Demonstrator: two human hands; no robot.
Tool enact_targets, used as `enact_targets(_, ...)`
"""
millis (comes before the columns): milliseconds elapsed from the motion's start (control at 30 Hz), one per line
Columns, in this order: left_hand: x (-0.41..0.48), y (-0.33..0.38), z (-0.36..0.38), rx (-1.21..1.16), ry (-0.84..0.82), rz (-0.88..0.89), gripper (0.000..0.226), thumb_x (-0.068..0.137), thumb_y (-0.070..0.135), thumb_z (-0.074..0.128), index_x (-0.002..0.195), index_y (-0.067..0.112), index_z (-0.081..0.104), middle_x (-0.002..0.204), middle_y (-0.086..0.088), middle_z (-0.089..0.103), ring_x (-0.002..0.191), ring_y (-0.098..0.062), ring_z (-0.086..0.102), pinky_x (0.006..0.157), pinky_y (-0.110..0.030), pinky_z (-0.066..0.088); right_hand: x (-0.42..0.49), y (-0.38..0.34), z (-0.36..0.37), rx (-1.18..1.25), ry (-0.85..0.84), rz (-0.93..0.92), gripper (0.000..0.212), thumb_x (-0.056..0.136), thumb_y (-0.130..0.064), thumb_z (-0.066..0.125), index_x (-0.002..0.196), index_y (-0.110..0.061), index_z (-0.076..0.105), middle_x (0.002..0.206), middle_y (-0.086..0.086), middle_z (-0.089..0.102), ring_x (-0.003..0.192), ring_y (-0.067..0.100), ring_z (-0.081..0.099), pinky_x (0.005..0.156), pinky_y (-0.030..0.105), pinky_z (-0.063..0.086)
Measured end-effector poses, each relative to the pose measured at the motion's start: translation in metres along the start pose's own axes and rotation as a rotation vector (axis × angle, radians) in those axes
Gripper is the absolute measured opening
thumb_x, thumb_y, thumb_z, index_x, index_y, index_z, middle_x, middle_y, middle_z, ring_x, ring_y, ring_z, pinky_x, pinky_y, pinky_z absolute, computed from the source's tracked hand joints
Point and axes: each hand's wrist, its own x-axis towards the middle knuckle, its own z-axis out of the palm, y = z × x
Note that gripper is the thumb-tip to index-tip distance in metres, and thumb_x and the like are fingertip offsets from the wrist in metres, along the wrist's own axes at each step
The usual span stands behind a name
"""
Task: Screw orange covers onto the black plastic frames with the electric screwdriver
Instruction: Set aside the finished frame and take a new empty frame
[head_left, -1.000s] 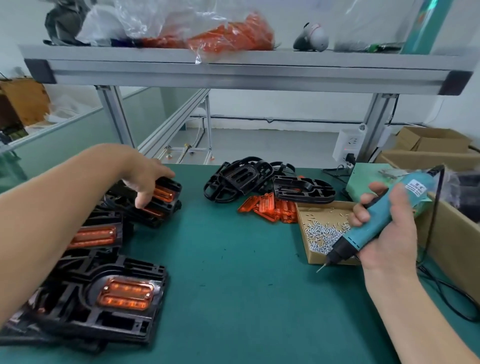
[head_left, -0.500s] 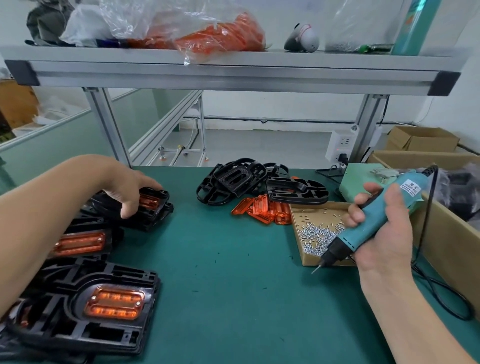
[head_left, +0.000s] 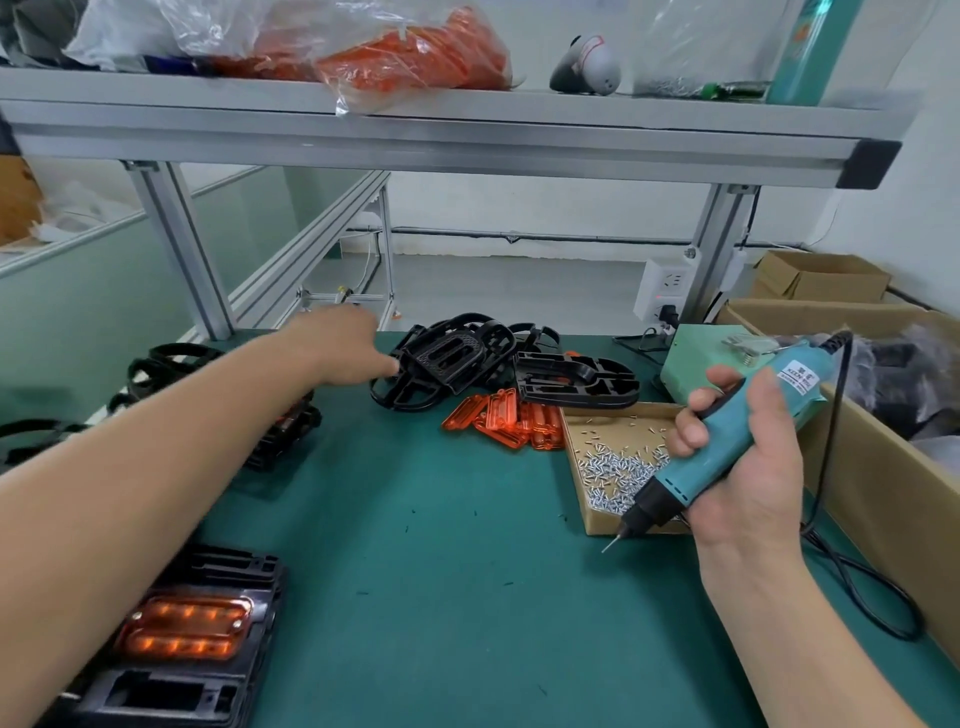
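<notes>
1. Head view: left hand (head_left: 343, 345) reaches out with fingers straight, holding nothing. Fingertips sit at the 9 o'clock edge of the black frames (head_left: 452, 358), piled at 12 o'clock on the surface (head_left: 441, 571).
2. Right hand (head_left: 748, 457) grips the electric screwdriver (head_left: 727, 441) at 3 o'clock, bit pointing towards 7 o'clock, by the screw box (head_left: 602, 421).
3. Orange covers (head_left: 504, 423) lie loose at 5 o'clock of the frames. Assembled frame (head_left: 192, 623) at 7 o'clock.

Orange covers (head_left: 501, 426) piled mid-bench, just in front of bare blk frames (head_left: 452, 364). Teal elec. screwdriver (head_left: 696, 475) tilted, bit down-L.
</notes>
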Motion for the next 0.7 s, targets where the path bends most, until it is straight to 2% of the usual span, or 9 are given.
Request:
enact_targets(33,0.007,0.014,0.003,-0.028,0.049,0.006,0.055,0.093,0.054,0.062,0.120,0.007,0.065,0.129,-0.015,0.065,0.113,-0.033,0.063,0.096,-0.044,0.054,0.000,0.001,0.000,0.001,-0.001,-0.001,0.031,0.107,-0.045,0.056,0.107,-0.016,0.065,0.084,0.001,0.060,0.058,0.011,0.048,0.053,0.022,0.045)
enact_targets(100,0.019,0.040,0.008,-0.076,0.112,0.000,0.043,0.093,0.049,0.063,0.099,0.007,0.060,0.116,-0.016,0.062,0.098,-0.032,0.060,0.081,-0.039,0.051,0.000,0.002,-0.002,-0.002,-0.001,0.000,0.031,0.107,-0.046,0.057,0.107,-0.016,0.065,0.084,0.001,0.060,0.057,0.011,0.048,0.053,0.022,0.045)
enact_targets(167,0.031,0.060,0.013,-0.096,0.136,-0.012,0.043,0.093,0.049,0.064,0.092,0.008,0.053,0.117,-0.017,0.059,0.096,-0.032,0.056,0.079,-0.039,0.048,0.001,0.002,-0.002,-0.003,-0.002,-0.002,0.031,0.106,-0.046,0.057,0.106,-0.016,0.066,0.084,0.001,0.061,0.057,0.011,0.048,0.052,0.022,0.045)
enact_targets(267,0.048,0.077,0.026,-0.084,0.087,-0.025,0.052,0.092,0.057,0.065,0.105,0.008,0.057,0.126,-0.018,0.058,0.115,-0.037,0.058,0.093,-0.045,0.051,0.003,0.003,-0.003,-0.001,0.005,-0.005,0.031,0.106,-0.045,0.057,0.106,-0.016,0.066,0.084,0.002,0.061,0.057,0.011,0.047,0.052,0.022,0.045)
enact_targets(367,0.060,0.083,0.044,-0.099,0.008,-0.067,0.052,0.092,0.059,0.066,0.106,0.010,0.059,0.123,-0.011,0.062,0.108,-0.033,0.059,0.089,-0.043,0.051,0.005,0.003,-0.006,0.006,0.012,-0.005,0.030,0.107,-0.044,0.057,0.107,-0.015,0.066,0.084,0.002,0.061,0.057,0.011,0.048,0.053,0.023,0.045)
enact_targets(400,0.060,0.084,0.048,-0.112,0.015,-0.088,0.051,0.090,0.058,0.067,0.108,0.011,0.060,0.123,-0.010,0.062,0.106,-0.033,0.058,0.088,-0.043,0.050,0.006,0.003,-0.007,0.010,0.015,-0.005,0.031,0.106,-0.044,0.057,0.107,-0.015,0.066,0.085,0.002,0.061,0.057,0.011,0.048,0.053,0.023,0.045)
enact_targets(533,0.059,0.087,0.052,-0.097,0.145,-0.114,0.063,0.082,0.048,0.074,0.128,0.009,0.055,0.132,-0.017,0.052,0.125,-0.040,0.051,0.094,-0.049,0.048,0.009,0.002,-0.010,0.038,0.015,-0.009,0.031,0.105,-0.044,0.058,0.107,-0.015,0.066,0.085,0.002,0.060,0.057,0.012,0.048,0.053,0.023,0.045)
enact_targets(633,0.055,0.090,0.047,-0.171,0.190,-0.089,0.068,0.081,0.040,0.074,0.134,0.005,0.049,0.134,-0.019,0.047,0.124,-0.042,0.051,0.085,-0.043,0.045,0.009,0.003,-0.011,0.041,0.016,-0.008,0.031,0.106,-0.045,0.058,0.109,-0.014,0.066,0.085,0.002,0.060,0.057,0.011,0.048,0.053,0.023,0.045)
enact_targets(700,0.049,0.093,0.042,-0.191,0.191,-0.106,0.073,0.081,0.040,0.074,0.138,0.004,0.046,0.137,-0.020,0.044,0.125,-0.043,0.051,0.086,-0.044,0.046,0.009,0.003,-0.011,0.039,0.019,-0.011,0.032,0.106,-0.045,0.058,0.109,-0.015,0.066,0.085,0.002,0.061,0.056,0.011,0.048,0.053,0.023,0.045)
